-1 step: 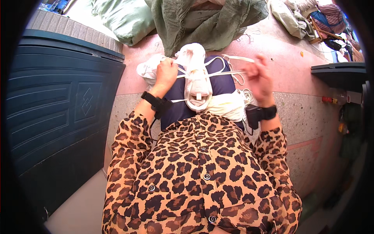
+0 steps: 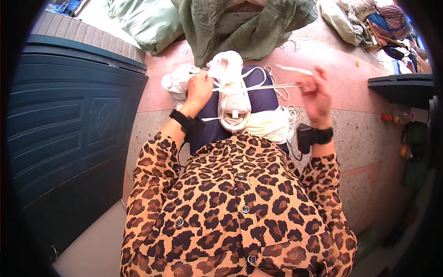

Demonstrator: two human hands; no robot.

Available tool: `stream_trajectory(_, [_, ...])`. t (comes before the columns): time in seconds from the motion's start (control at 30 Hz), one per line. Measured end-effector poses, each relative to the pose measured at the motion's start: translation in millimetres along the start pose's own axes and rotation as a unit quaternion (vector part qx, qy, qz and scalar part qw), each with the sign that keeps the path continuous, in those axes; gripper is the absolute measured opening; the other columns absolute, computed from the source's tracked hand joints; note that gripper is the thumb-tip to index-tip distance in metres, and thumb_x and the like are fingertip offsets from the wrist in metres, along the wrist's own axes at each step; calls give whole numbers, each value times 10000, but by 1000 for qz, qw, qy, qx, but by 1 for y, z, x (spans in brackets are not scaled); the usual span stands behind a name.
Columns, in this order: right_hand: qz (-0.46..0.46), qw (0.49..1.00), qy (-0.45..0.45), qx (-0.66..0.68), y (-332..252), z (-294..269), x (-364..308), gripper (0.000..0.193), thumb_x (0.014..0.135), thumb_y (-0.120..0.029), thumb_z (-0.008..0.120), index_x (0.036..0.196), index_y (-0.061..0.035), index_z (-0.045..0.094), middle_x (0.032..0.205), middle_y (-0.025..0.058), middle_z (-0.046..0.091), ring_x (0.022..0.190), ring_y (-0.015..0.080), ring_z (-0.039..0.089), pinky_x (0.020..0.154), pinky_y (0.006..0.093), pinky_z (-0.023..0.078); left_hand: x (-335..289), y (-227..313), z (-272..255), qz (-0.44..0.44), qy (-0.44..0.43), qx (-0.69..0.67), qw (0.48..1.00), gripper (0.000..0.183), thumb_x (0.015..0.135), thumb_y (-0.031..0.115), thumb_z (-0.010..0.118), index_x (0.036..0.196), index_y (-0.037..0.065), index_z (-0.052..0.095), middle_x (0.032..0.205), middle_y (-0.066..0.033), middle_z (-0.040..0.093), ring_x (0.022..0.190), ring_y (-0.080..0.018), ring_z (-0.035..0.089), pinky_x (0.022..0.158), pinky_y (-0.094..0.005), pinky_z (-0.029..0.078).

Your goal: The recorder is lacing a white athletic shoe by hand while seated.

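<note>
A white shoe (image 2: 234, 99) lies on a dark blue cushion (image 2: 267, 99) in front of my body, its toe end away from me and its opening near me. My left hand (image 2: 200, 92) is closed beside the shoe's left side, with the white shoelace (image 2: 272, 86) running into its fingers. To the right, my right hand (image 2: 317, 97) pinches the lace, which stretches taut across from the shoe. A loose lace end sticks out above the right fingers. Another white shoe (image 2: 177, 82) lies left of the first, partly hidden behind my left hand.
A bundle of cream laces (image 2: 272, 127) rests on the cushion's near right side. Green sacks (image 2: 244, 30) lie beyond the cushion. At the left stands a dark blue panelled door (image 2: 74, 115). More sacks and cloth (image 2: 350, 23) are heaped at the far right.
My right hand has moved to the right, drawing the lace farther out from the shoe. My left hand has shifted slightly to the right.
</note>
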State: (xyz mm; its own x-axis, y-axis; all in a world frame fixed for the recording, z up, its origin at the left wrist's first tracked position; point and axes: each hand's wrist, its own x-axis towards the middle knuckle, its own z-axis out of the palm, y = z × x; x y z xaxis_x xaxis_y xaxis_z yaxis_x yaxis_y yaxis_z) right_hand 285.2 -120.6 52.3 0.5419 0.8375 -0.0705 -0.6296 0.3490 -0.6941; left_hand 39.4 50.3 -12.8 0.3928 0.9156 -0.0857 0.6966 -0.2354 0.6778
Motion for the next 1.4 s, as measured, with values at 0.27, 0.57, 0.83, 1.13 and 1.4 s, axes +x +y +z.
stream_trajectory(0.27, [-170, 977, -27, 123, -88, -49, -26, 179, 845, -5, 412, 908, -82, 561, 589, -9, 369, 589, 127, 391, 699, 327, 376, -18, 13, 11, 14, -115, -14, 993, 227, 766, 164, 578, 896, -22, 562, 732, -144, 606, 698, -248, 593, 652, -334, 463])
stream_trajectory(0.57, [-195, 967, 67, 148, -109, -91, -28, 121, 852, -12, 416, 870, -43, 532, 637, 27, 425, 620, 139, 408, 629, 291, 376, -24, 10, -8, 162, -191, 76, 965, 295, 763, 302, 605, 844, 18, 591, 812, -148, 598, 777, -299, 556, 691, -384, 442])
stream_trajectory(0.83, [1, 928, 105, -359, -39, -52, 24, 263, 819, -170, 586, 1062, -72, 575, 599, -44, 418, 490, 34, 349, 431, 179, 294, -12, 9, -29, -9, -253, -128, 959, 191, 829, 184, 528, 855, 10, 604, 604, -36, 555, 537, -112, 507, 536, -255, 409])
stream_trajectory(1.13, [-92, 516, -280, -804, 110, 10, 64, 216, 728, -132, 528, 920, -102, 623, 774, 163, 623, 746, 309, 613, 661, 394, 489, -30, 19, -30, -17, -360, -162, 919, 274, 772, 70, 592, 1037, 31, 536, 546, 41, 487, 425, -52, 439, 408, -191, 338])
stream_trajectory(1.4, [-132, 493, -165, -844, 97, 3, 61, 221, 741, -199, 508, 684, -35, 645, 707, 165, 623, 698, 321, 619, 640, 392, 498, -30, 19, -70, 139, -301, -285, 899, 220, 892, 199, 487, 795, 40, 603, 1129, -73, 522, 1032, -160, 480, 881, -286, 376])
